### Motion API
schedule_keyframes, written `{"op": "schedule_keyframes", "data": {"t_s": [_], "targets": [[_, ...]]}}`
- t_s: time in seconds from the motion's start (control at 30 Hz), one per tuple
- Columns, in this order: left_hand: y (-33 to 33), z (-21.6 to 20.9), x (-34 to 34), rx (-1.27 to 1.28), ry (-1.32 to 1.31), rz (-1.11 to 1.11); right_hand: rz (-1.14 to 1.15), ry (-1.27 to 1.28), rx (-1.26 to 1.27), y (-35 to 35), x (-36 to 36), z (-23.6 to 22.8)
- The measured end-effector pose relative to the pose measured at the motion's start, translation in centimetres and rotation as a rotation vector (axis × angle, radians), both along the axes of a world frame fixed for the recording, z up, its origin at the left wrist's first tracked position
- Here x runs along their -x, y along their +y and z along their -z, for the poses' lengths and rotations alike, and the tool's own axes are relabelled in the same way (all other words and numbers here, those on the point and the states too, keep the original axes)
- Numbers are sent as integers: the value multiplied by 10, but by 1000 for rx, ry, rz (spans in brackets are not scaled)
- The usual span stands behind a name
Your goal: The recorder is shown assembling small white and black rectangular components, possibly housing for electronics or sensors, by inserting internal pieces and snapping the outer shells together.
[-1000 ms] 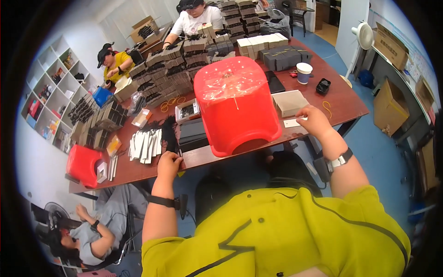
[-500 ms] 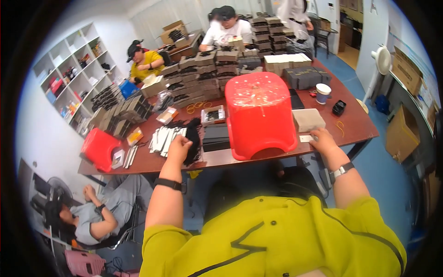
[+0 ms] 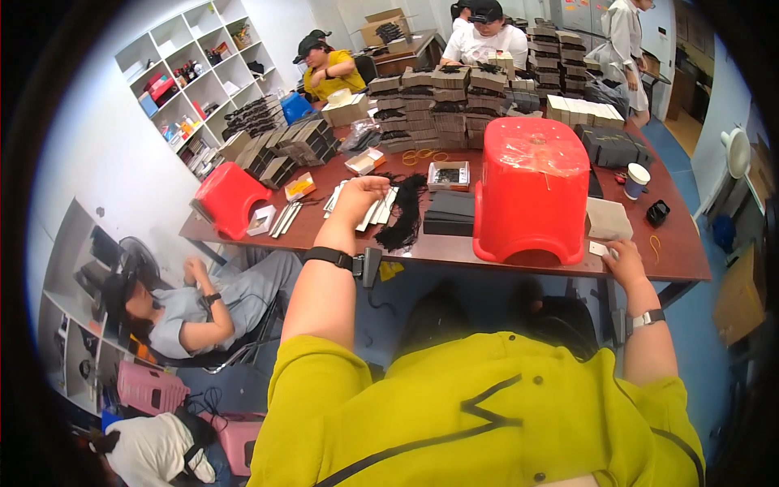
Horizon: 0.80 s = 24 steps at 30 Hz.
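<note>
My left hand (image 3: 362, 200) is over a spread of white strips (image 3: 380, 213), its fingers loosely extended to the right and slightly apart. Contact with a strip is not clear. A bundle of black cords (image 3: 403, 221) lies just right of the strips. At the table's near edge, my right hand (image 3: 625, 263) pinches a small white card (image 3: 598, 248) at its fingertips. Behind that card sits a grey-beige box-shaped stack (image 3: 608, 219). Between my hands, an upturned red plastic stool (image 3: 531, 195) stands on the table, with flat dark grey pieces (image 3: 449, 213) to its left.
Tall stacks of grey bundles (image 3: 438, 101) fill the far side. A paper cup (image 3: 637, 181) and a black object (image 3: 658, 213) stand at right. A second red stool (image 3: 230, 199) lies at left. Co-workers sit beyond the table, and one person (image 3: 199, 312) sits at left.
The view has swung left, so the scene sits further right. My left hand has moved farther over the white strips, its fingers straighter. My right hand stays by the white card.
</note>
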State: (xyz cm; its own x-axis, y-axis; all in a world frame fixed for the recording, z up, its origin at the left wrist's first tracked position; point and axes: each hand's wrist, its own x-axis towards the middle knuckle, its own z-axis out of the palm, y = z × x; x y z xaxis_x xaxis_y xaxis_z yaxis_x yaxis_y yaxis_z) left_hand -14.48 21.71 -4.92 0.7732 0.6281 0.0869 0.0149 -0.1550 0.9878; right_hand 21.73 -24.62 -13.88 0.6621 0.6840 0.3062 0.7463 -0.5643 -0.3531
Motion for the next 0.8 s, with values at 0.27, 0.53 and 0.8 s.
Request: {"op": "schedule_keyframes", "data": {"t_s": [0.27,0.53,0.8], "targets": [[-28,-21,-10,-759,-411,-499,-39,-4,-28,3,4,-5],[-82,72,-35,-707,394,-237,-72,38,-79,-4,5,-3],[-82,108,-34,-1058,447,-295,-73,-21,-79,0,5,-1]]}}
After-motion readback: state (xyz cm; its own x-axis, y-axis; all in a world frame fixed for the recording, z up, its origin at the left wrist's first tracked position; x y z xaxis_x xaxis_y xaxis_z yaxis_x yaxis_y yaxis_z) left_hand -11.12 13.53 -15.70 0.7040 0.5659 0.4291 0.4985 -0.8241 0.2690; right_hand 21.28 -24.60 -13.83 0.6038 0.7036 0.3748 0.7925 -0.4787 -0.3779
